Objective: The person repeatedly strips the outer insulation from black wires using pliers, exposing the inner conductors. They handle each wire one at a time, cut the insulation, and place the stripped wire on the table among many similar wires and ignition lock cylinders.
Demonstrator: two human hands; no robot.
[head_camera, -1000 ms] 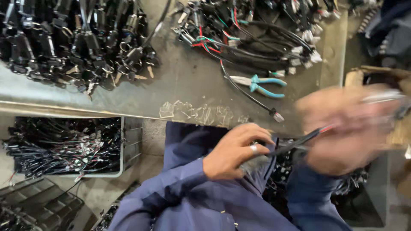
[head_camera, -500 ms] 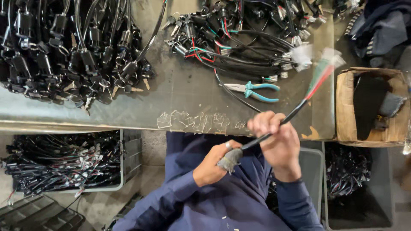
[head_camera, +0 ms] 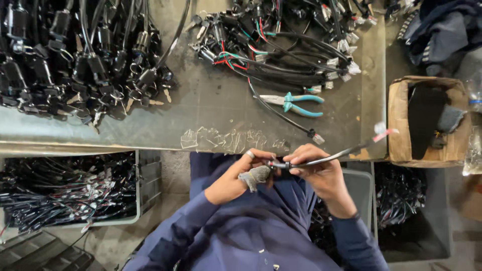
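Observation:
My right hand (head_camera: 321, 173) grips a black sleeved cable (head_camera: 329, 159) that runs right to a blurred white and red connector end (head_camera: 382, 132). My left hand (head_camera: 240, 178) pinches the cable's left end (head_camera: 273, 164) between thumb and fingers; a grey wrap covers one finger and a ring sits on another. Both hands hover over my lap in blue sleeves, just below the front edge of the grey workbench (head_camera: 211, 118).
Teal-handled pliers (head_camera: 296, 103) lie on the bench near a pile of wired cables (head_camera: 281, 40). A heap of black key switches (head_camera: 75, 55) fills the left. A cardboard box (head_camera: 427, 123) stands at right; a bin of cables (head_camera: 65, 190) sits lower left.
The cable has swung down from a steep upward tilt to nearly level. Both hands dropped slightly and my left hand moved onto the cable's left end.

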